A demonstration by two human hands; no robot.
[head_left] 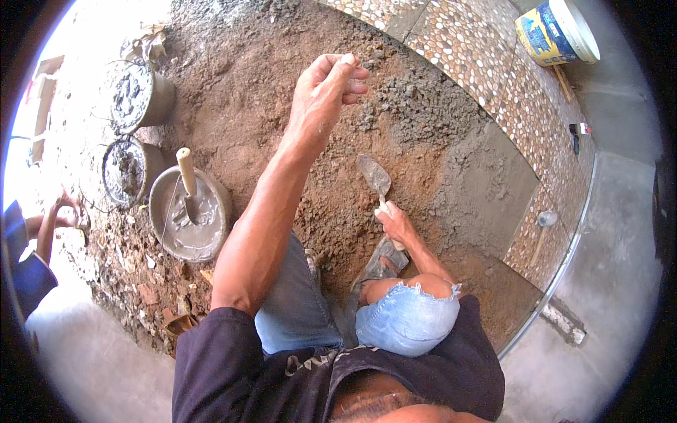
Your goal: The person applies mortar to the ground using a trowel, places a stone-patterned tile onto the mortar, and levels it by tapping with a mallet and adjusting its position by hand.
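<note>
My left arm reaches forward over the brown soil (240, 84). At its end my left hand (328, 88) is closed, the thumb pressed to the curled fingers; whether anything small is between them does not show. Lower and to the right, my right hand (396, 224) grips the handle of a pointing trowel (374, 173), its grey blade tipped away from me, just above or on the rough ground. Right of the blade lies a smoothed patch of grey mortar (493, 173), with lumpier mortar (402, 92) beyond it. My knees are bent close behind the right hand.
Left of me stands a mortar tub (224, 204) with a second trowel (185, 171) in it. Two mortar-filled buckets (163, 99) stand behind it. Pebble-faced tiles (486, 56) border the mortar, with a clear cup (546, 218) and a paint bucket (553, 34). Another person (28, 275) is at far left.
</note>
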